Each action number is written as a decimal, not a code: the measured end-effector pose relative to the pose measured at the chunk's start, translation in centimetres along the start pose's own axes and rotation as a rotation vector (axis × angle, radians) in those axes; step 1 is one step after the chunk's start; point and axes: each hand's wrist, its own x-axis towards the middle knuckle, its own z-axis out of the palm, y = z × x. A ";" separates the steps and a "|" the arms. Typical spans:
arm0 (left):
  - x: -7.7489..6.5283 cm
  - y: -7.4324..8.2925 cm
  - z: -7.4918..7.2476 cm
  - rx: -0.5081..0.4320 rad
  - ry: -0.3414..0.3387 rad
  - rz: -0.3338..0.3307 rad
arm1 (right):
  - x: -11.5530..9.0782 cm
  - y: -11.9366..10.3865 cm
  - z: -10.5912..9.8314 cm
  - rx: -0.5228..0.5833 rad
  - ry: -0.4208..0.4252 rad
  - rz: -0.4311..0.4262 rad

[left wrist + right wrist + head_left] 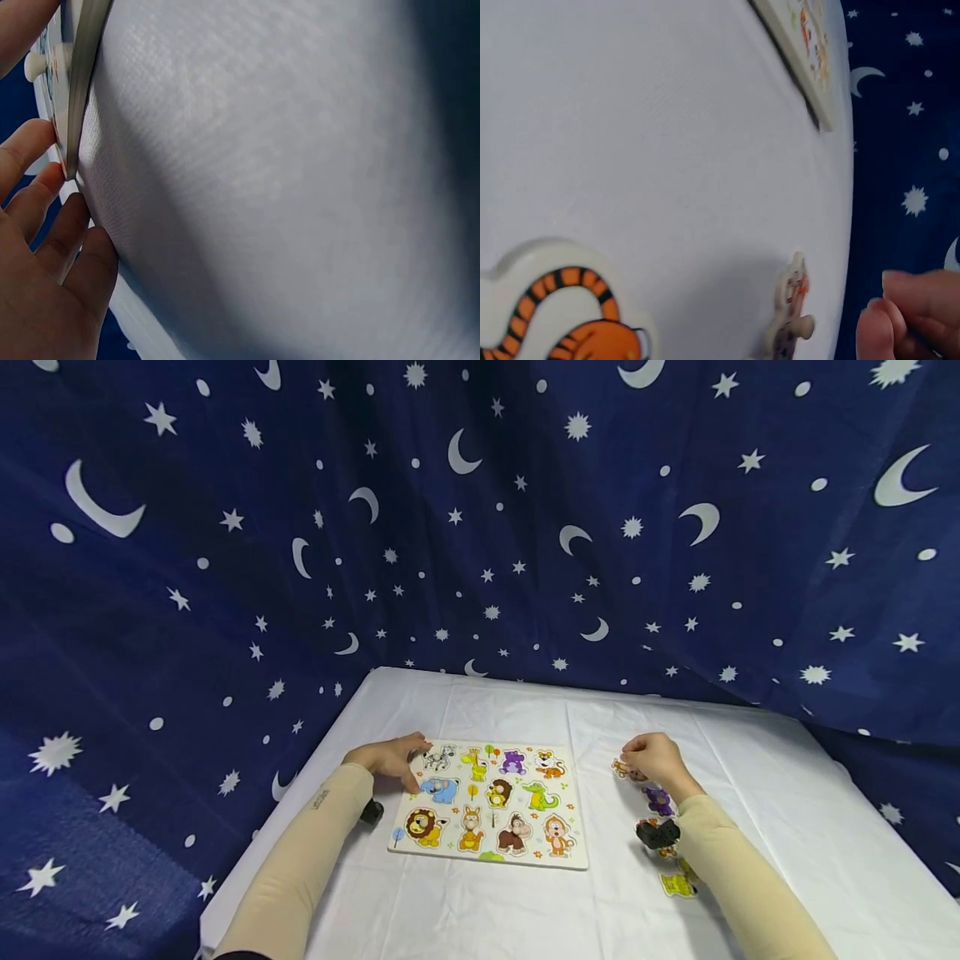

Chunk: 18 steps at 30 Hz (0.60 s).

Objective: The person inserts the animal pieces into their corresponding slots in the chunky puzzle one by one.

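Observation:
A pale animal puzzle board lies on the white table, with a zebra, elephant, lion and several other animals on it. My left hand spreads over its left edge, thumb on the lower side and fingers near the far corner. In the left wrist view, the fingertips touch the board's edge beside a white knob. My right hand hovers over a knobbed puzzle piece, its thumb and finger drawn together with nothing visible between them. The right wrist view shows the knob apart from those fingertips.
Right of the board, more puzzle pieces form a rough column: a purple one, an orange tiger, partly hidden in the head view, and a yellow-green one. A dark blue curtain with moons and stars hangs behind the table.

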 end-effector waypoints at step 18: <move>0.0 0.1 0.1 -0.021 0.012 0.009 | 0.3 1.9 0.6 0.005 0.050 0.165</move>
